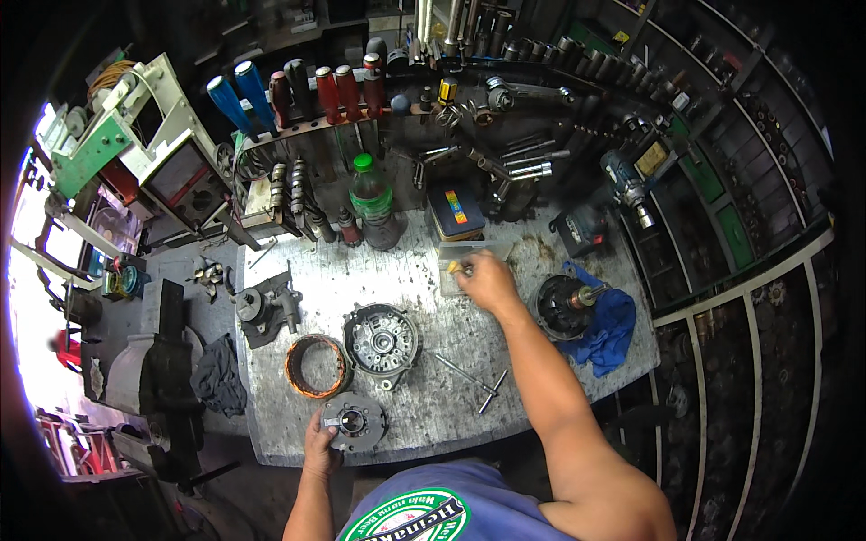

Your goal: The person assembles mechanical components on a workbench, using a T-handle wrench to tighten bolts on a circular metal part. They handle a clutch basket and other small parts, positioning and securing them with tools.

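Near the bench's front edge, my left hand (320,444) grips the left rim of a round grey metal plate (365,438) with a hole in its middle. My right hand (487,278) reaches to the back of the bench, over a clear plastic box (451,287). Its fingers are closed on a small yellow object (456,268), whose kind I cannot make out. Between the hands lies an open alternator housing (382,341). Left of that housing stands a ring-shaped copper-wound stator (316,367). A T-handled wrench (469,377) lies to its right.
On the right, a rotor (564,302) sits in a dark housing on a blue cloth (613,334). Behind are a green-capped bottle (372,198), a dark tin (456,212) and a rack with screwdrivers (329,95). A bench vise (149,361) and a cordless drill (627,185) flank the bench (415,428).
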Motion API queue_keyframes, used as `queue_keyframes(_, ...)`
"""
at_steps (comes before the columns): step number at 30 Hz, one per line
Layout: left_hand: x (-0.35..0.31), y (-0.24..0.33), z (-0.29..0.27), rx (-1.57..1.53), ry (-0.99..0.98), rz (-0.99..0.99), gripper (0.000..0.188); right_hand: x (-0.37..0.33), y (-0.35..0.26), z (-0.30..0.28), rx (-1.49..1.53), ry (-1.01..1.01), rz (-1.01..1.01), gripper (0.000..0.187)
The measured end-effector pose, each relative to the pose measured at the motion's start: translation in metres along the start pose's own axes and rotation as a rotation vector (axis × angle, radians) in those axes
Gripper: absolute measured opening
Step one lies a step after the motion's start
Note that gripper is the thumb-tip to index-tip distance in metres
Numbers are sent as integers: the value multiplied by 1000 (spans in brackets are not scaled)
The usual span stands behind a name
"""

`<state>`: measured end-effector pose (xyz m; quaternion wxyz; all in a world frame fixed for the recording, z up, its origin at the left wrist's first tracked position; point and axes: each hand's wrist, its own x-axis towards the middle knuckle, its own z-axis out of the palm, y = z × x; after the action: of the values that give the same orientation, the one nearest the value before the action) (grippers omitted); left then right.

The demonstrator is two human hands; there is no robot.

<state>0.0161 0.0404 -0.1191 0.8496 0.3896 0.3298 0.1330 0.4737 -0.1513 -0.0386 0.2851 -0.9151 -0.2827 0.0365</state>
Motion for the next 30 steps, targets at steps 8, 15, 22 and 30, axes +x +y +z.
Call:
queue_keyframes(8, -1, -5, -3, -23, 37, -5, 73, -58, 1, -22, -181, -162, 167, 33)
queue_keyframes(15, -1, -7, -6, -27, 54, -5, 76, -29, 16, -10, -157, -108, -122, 23)
queue_keyframes(22, 1, -8, -7, -15, 76, 6, 75, 20, 28, 19, -406, -302, -342, 26)
queue_keyframes(30, 1, -14, -13, 82, 63, 45, 80, -6, 6, 7, -99, -46, -281, 18)
